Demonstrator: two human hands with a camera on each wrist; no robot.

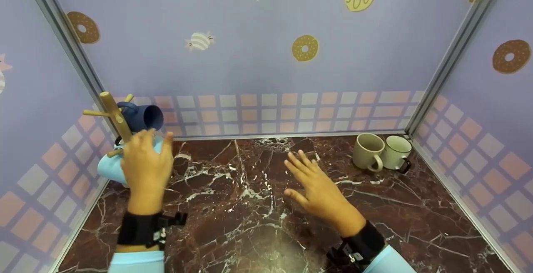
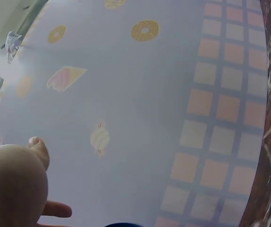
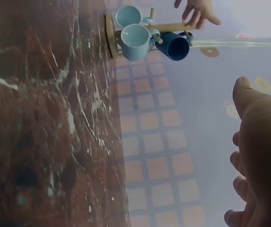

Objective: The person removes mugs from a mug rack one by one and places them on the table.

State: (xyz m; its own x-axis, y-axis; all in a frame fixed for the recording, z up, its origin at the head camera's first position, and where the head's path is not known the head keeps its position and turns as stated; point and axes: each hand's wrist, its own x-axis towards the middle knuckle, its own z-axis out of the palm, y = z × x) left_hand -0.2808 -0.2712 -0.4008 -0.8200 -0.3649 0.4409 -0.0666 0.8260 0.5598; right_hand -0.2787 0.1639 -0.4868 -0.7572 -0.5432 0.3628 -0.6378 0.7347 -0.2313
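A wooden mug tree (image 1: 112,106) stands at the left of the table. On its pegs hang a dark blue mug (image 1: 143,117) and a light blue mug (image 1: 109,168); the right wrist view shows a second light blue mug (image 3: 128,16) beside the first. My left hand (image 1: 146,162) is over the tree's front side, fingers loosely spread with nothing held, and it covers part of the mugs in the head view. Over the middle of the table, my right hand (image 1: 318,189) has its fingers straight and spread, holding nothing.
At the back right corner stand a beige mug (image 1: 368,152) and a pale green mug (image 1: 396,152) with a dark handle, side by side. Patterned walls (image 1: 258,69) enclose the dark red marbled table (image 1: 250,231) at the back and both sides.
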